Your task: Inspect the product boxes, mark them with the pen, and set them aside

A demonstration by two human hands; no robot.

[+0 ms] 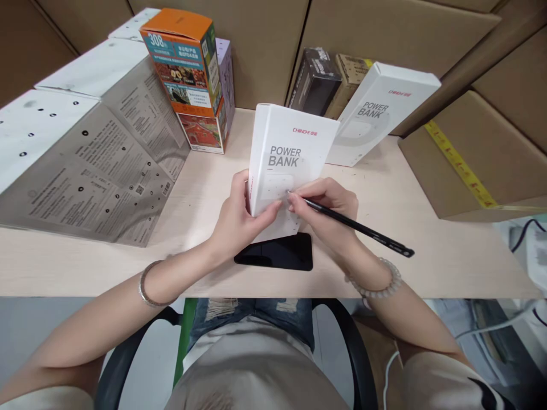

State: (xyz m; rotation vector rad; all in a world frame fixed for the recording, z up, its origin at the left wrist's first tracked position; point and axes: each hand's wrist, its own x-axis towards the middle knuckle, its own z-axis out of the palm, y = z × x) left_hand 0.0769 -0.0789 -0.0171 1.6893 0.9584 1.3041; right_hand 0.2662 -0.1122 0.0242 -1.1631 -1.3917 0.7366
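A white power bank box [294, 142] is tilted up in front of me, its printed face towards me. My left hand [241, 213] is closed around its lower left edge, the thumb lying across the front. In my right hand [329, 208] is a slim black pen [359, 226], pinched near its tip. That tip is close to the box's front, by the faint picture below the lettering; whether it touches, I cannot tell. Under the box's lower end, a black phone [284, 252] lies flat on the table, partly covered.
A second power bank box [371, 111] leans behind, against a dark box [315, 80] and a brown box [348, 80]. An orange box [182, 62] tops a stack at the back left. Large white printed cartons [115, 154] stand left; a taped cardboard box [453, 171] stands right.
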